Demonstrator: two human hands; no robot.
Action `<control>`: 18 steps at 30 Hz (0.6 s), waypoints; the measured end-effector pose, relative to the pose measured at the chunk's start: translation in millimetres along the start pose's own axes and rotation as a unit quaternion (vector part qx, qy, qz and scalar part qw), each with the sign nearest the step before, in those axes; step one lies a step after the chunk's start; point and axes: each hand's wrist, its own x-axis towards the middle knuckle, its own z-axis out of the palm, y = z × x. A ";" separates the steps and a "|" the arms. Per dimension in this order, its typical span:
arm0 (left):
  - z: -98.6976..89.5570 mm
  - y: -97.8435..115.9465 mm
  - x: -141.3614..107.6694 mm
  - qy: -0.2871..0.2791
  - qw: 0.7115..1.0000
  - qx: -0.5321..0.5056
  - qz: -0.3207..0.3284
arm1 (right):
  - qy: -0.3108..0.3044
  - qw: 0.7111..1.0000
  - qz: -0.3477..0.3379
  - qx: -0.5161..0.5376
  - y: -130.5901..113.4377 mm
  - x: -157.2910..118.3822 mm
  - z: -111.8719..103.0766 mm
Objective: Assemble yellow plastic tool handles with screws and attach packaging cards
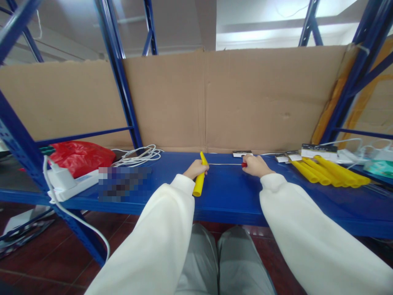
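Note:
My left hand (196,169) is closed around a yellow tube (199,184), which tilts with its round lower end toward me and its narrow end pointing away. In my right hand (256,165) is a tool with a red handle (244,164), mostly covered by my fingers; it looks like a screwdriver. Its long thin metal shaft (225,164) runs level to the left and reaches the yellow tube at my left hand. Whether the tip enters the tube or only touches it, I cannot tell. Both hands are just above the blue shelf (227,196).
Several yellow tubes (328,172) with black-and-white header cards lie at the right. A small card (242,153) sits behind my right hand. Leftward are a white power strip (80,184), coiled white cable (139,155) and a red bag (81,157). Cardboard (166,102) backs the shelf between blue posts (118,78).

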 end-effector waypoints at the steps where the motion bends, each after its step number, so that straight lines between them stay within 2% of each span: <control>1: 0.0 0.2 -0.5 0.000 1.000 -0.001 0.000 | -0.003 1.000 0.009 -0.001 -0.8 -0.8 -1.5; 6: -0.1 0.7 -1.9 0.000 1.000 0.001 0.000 | -0.031 0.998 0.050 0.011 -2.4 -2.6 -3.9; 14: 0.0 0.1 -0.4 -0.001 1.000 -0.001 0.003 | -0.033 0.999 0.008 0.022 1.6 3.2 4.3; 18: 0.2 -1.5 1.0 -0.001 1.000 0.003 0.003 | -0.027 0.999 0.020 0.015 0.4 1.0 1.3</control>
